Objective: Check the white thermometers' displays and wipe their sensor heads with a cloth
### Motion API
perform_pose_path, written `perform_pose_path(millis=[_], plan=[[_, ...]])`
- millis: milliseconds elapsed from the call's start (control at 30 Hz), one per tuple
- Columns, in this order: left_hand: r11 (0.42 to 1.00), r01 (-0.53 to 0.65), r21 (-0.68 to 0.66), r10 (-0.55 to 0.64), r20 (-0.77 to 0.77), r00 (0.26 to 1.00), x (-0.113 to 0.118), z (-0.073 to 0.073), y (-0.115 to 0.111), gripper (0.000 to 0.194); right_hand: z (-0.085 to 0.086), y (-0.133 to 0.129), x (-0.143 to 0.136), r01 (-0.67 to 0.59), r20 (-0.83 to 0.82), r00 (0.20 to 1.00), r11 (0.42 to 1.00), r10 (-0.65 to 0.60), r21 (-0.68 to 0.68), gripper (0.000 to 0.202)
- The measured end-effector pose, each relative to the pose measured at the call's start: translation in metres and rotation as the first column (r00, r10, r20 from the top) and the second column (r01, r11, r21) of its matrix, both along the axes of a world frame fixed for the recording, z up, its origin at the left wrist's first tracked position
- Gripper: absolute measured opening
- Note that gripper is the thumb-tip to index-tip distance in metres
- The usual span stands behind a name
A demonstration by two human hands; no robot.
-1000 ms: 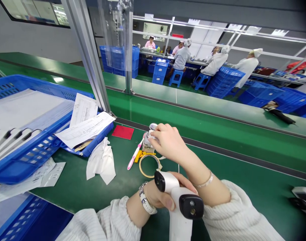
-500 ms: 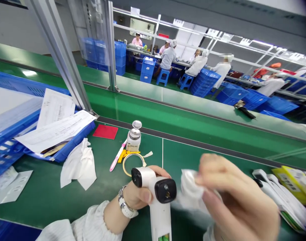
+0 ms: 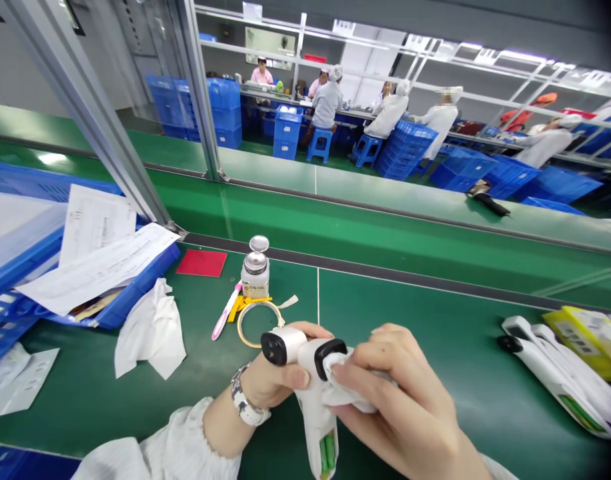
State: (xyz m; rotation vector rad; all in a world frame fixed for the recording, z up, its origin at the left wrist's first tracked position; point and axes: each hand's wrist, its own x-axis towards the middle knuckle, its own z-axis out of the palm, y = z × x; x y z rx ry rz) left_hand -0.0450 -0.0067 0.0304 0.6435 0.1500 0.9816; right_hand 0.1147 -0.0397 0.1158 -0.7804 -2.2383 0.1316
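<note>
My left hand [image 3: 280, 377] is closed around a white handheld infrared thermometer [image 3: 310, 397] with black end caps, its handle pointing down and green batteries [image 3: 327, 453] showing in the open compartment. Bunched in my right hand [image 3: 405, 393] is a white cloth or tissue [image 3: 353, 393]; the fingers press it against the black-rimmed front of the thermometer, hiding part of that face. Just beyond my left hand lies a roll of tape [image 3: 240, 327]. Behind it stands a dispenser bottle [image 3: 256, 277] with its lid up, beside a pink and white toothbrush [image 3: 227, 311].
To the right lie more white thermometers [image 3: 550, 380] beside a yellow packet [image 3: 580, 337]. On the left are a crumpled white cloth [image 3: 153, 333], a red card [image 3: 201, 263] and a blue bin [image 3: 155, 267] with papers. Several people work at a far bench.
My right hand has moved left with the white cloth, from beside the thermometer onto its front. The thermometer has turned slightly in my left hand.
</note>
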Motion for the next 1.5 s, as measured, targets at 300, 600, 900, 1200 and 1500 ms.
perform_pose_path(millis=[300,600,900,1200,1500], plan=[[0.997,0.047,-0.064,-0.049,-0.036,0.998,0.005,-0.002,-0.001,0.042,-0.002,-0.002,0.011,-0.039,0.064,0.997,0.998,0.043,-0.049,0.02],[0.989,0.087,-0.121,-0.093,-0.047,0.995,0.006,-0.003,-0.003,0.042,-0.001,-0.005,0.016,-0.048,0.063,0.996,0.993,0.056,-0.111,0.019],[0.989,0.088,-0.121,-0.096,-0.066,0.993,0.009,-0.002,-0.005,0.043,0.004,-0.007,0.017,-0.027,0.098,0.994,0.993,0.038,-0.112,0.019],[0.992,0.077,-0.096,-0.084,-0.072,0.994,0.01,-0.004,-0.006,0.041,0.005,-0.006,0.019,-0.041,0.09,0.994,0.989,0.054,-0.139,0.017],[0.993,0.064,-0.1,-0.077,-0.131,0.988,0.012,-0.001,-0.007,0.042,0.009,-0.008,0.021,-0.036,0.133,0.99,0.989,0.055,-0.146,0.018]])
